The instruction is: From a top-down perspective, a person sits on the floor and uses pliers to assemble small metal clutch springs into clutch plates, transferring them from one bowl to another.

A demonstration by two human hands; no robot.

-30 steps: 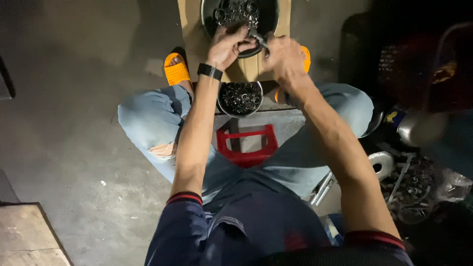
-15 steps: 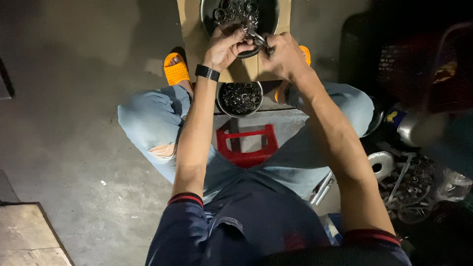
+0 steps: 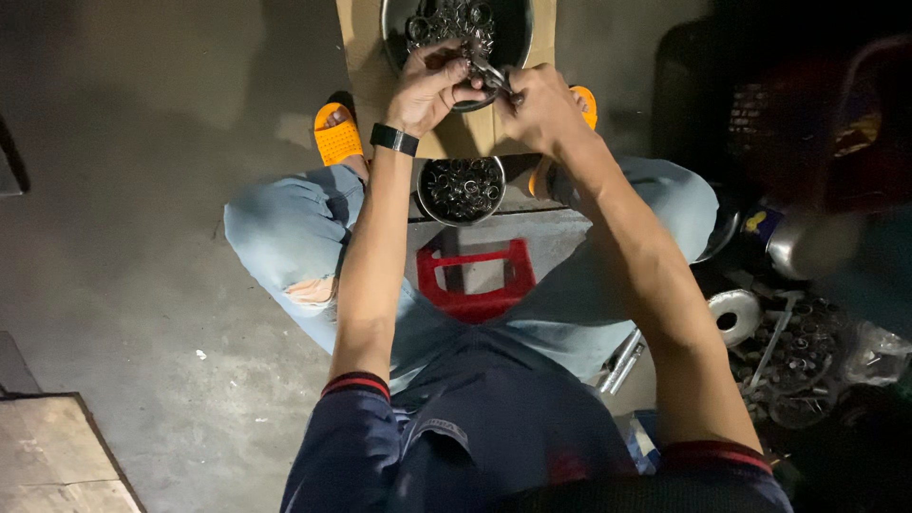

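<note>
Landmark: large metal bowl (image 3: 513, 38) of small metal rings, standing on a cardboard sheet (image 3: 361, 57).
Left hand (image 3: 432, 90): at the bowl's near rim, fingers pinched on a small metal part (image 3: 489, 74).
Right hand (image 3: 541, 104): just right of the left, gripping the same part.
Small bowl (image 3: 462, 190): nearer than the large bowl, between the knees, filled with rings.
Red stool (image 3: 475, 280): nearer again, under the person.
Orange sandal (image 3: 337, 138): left of the large bowl.

far bowl (image 3: 518, 28): shiny metal | rings (image 3: 463, 185): glossy metal | cardboard (image 3: 456, 142): matt brown | stool (image 3: 475, 285): red plastic | jeans (image 3: 285, 237): faded denim | floor (image 3: 142, 142): rough concrete
</note>
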